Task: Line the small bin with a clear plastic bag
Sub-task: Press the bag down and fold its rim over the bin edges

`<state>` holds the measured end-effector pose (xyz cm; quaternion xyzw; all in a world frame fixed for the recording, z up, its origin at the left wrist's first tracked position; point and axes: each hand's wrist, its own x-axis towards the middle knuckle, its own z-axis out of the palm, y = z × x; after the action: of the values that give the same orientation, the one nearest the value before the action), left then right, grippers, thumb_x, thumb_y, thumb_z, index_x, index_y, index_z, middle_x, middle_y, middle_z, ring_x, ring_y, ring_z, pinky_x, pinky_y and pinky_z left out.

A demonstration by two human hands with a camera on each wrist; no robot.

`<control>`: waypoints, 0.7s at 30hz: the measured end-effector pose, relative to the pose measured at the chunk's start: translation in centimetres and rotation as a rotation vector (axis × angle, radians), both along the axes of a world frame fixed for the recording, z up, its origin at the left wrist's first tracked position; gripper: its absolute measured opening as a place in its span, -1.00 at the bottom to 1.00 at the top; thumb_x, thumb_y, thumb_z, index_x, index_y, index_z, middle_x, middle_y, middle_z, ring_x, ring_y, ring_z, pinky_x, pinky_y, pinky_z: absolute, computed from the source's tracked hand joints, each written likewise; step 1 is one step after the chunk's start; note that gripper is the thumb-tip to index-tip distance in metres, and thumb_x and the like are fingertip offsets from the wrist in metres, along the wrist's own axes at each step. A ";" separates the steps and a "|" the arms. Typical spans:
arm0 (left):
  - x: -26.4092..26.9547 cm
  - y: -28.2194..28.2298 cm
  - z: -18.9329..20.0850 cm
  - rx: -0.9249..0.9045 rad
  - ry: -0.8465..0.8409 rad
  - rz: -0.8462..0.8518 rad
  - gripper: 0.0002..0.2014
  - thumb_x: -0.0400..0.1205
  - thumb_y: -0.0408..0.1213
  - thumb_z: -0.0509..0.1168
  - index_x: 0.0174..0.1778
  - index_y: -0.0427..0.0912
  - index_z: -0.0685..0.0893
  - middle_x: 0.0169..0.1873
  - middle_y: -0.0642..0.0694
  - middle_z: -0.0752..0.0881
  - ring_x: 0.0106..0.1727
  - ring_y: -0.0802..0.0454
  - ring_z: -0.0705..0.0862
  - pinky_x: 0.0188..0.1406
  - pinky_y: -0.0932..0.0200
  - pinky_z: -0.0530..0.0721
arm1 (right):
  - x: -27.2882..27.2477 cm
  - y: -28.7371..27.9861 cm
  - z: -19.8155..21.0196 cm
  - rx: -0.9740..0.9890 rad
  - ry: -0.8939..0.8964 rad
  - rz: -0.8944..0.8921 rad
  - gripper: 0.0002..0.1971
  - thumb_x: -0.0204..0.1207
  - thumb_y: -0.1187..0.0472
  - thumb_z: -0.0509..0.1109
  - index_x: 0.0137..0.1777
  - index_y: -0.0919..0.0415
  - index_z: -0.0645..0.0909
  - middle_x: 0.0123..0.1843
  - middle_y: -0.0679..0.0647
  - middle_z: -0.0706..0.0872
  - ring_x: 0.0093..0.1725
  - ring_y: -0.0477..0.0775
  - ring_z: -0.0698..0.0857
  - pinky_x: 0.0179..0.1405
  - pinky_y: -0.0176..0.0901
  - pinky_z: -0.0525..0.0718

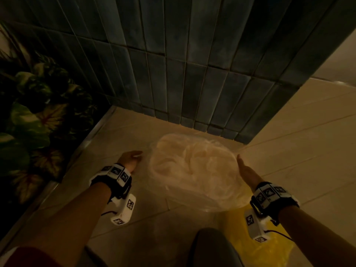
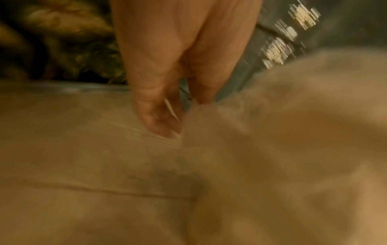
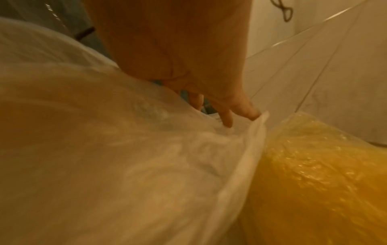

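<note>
The small round bin draped in a clear, crinkled plastic bag (image 1: 194, 168) stands on the floor in the lower middle of the head view, its body hidden under the film. The left hand (image 1: 131, 160) sits at the bag's left edge; in the left wrist view its thumb and fingers come together at the film, but blur hides whether they pinch it, so that grip I cannot tell. The right hand (image 1: 245, 170) lies with fingers straight and loose along the right side, fingertips (image 3: 250, 113) touching the bag's folded hem, holding nothing.

To do this step well, I judge both hands should draw the hem down evenly on opposite sides, so the thin film seats without tearing or slipping off the rim.

The beige tiled floor (image 1: 289, 132) meets a dark blue-green tiled wall (image 1: 192, 54) above; patterned green foliage (image 1: 34, 122) fills the left, and a crumpled yellow plastic bag (image 1: 269, 245) lies lower right. The light is dim.
</note>
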<state>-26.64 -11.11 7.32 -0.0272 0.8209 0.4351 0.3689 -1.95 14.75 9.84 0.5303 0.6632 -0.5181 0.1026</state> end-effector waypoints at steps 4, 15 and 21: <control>-0.1 -0.3 1.3 0.023 0.071 -0.084 -0.60 0.65 -0.35 0.26 0.43 -0.20 0.49 0.31 -0.14 0.57 0.27 -0.14 0.56 0.22 0.14 0.47 | 1.9 0.4 -0.9 0.096 0.141 0.009 -0.17 0.39 -0.48 -0.02 0.49 0.08 0.41 0.53 0.14 0.48 0.45 0.17 0.48 0.50 0.14 0.38; 4.3 2.0 4.9 -0.270 0.702 -0.977 -0.39 0.53 0.17 0.27 0.53 0.29 0.31 0.64 0.04 0.05 0.63 -0.13 0.07 0.55 -0.22 0.28 | 2.8 -3.4 1.4 0.650 -0.007 0.770 -0.43 0.56 -0.11 0.25 0.56 -0.22 0.20 0.65 -0.27 -0.21 0.67 0.20 -0.28 0.63 0.31 0.04; 4.5 2.1 4.2 -0.302 0.671 -0.962 -0.17 0.50 0.07 0.37 0.61 0.28 0.05 0.67 0.03 -0.27 0.70 -0.18 -0.12 0.59 -0.30 0.21 | 0.4 -3.2 4.9 0.794 -0.122 0.916 -0.45 0.57 -0.11 0.23 0.55 -0.14 0.26 0.71 0.00 -0.03 0.69 0.21 -0.12 0.63 0.20 0.03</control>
<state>-22.09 -8.97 11.47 0.4336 0.8654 0.0830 0.2372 -1.51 11.57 14.79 0.2175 0.9594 -0.1029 0.1473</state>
